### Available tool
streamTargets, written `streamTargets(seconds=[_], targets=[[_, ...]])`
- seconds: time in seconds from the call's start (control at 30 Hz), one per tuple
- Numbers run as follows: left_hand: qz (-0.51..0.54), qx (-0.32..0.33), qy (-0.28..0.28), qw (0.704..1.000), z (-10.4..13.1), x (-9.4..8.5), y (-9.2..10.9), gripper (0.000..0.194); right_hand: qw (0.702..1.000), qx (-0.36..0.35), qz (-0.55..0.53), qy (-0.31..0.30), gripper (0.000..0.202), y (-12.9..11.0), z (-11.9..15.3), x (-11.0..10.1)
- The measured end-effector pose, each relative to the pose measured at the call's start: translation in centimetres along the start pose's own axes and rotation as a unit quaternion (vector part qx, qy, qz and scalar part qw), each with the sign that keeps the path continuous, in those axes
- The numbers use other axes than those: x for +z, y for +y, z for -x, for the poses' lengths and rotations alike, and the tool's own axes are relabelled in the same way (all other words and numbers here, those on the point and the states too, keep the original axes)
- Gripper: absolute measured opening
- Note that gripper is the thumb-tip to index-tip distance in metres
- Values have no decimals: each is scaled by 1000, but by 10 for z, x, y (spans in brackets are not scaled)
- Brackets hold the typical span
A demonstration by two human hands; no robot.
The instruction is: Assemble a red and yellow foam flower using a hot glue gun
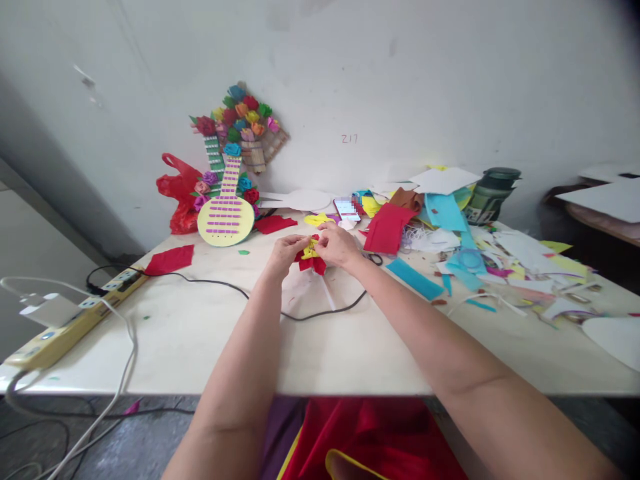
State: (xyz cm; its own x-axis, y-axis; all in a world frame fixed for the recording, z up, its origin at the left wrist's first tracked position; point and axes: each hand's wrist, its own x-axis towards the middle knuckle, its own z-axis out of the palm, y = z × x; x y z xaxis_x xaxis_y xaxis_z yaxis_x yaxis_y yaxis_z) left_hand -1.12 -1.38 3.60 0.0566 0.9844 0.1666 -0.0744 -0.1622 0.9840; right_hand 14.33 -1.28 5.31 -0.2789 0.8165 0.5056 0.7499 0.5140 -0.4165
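Both of my hands meet over the middle of the table around a red and yellow paper flower (313, 264). My left hand (290, 253) pinches its left side. On the right, the fingers of my right hand (337, 245) are closed on the yellow centre. A thin white stick (327, 293) slants down from beneath the red petals, probably its stem, though the join is too small to make out. Beyond my hands lie a piece of yellow paper (318, 219) and a phone (347, 210) with a lit screen.
At the back left stands a yellow paper lute shape (226, 220) before paper flowers and a red plastic bag (180, 193). A black cable (215, 283) crosses from the power strip (75, 327). Paper scraps (520, 253), red sheets (387, 228) and a green bottle (493, 197) crowd the right.
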Motion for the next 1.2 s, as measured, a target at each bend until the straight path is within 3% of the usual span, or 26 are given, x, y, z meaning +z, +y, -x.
streamTargets(seconds=[0.43, 0.7, 0.87, 1.03, 1.2], targets=[[9, 34, 7, 999, 3, 6, 4, 38, 996, -20, -62, 65, 9, 1, -1, 8], [24, 36, 16, 999, -1, 2, 2, 41, 988, -9, -143, 60, 5, 16, -11, 8], [11, 24, 11, 1000, 0, -1, 3, 42, 988, -51, -141, 24, 17, 27, -14, 6], [22, 11, 5, 1000, 1, -3, 4, 42, 991, -73, -109, 11, 12, 26, -12, -1], [24, 36, 11, 999, 1, 1, 5, 38, 998, -22, -60, 9, 13, 16, -11, -5]])
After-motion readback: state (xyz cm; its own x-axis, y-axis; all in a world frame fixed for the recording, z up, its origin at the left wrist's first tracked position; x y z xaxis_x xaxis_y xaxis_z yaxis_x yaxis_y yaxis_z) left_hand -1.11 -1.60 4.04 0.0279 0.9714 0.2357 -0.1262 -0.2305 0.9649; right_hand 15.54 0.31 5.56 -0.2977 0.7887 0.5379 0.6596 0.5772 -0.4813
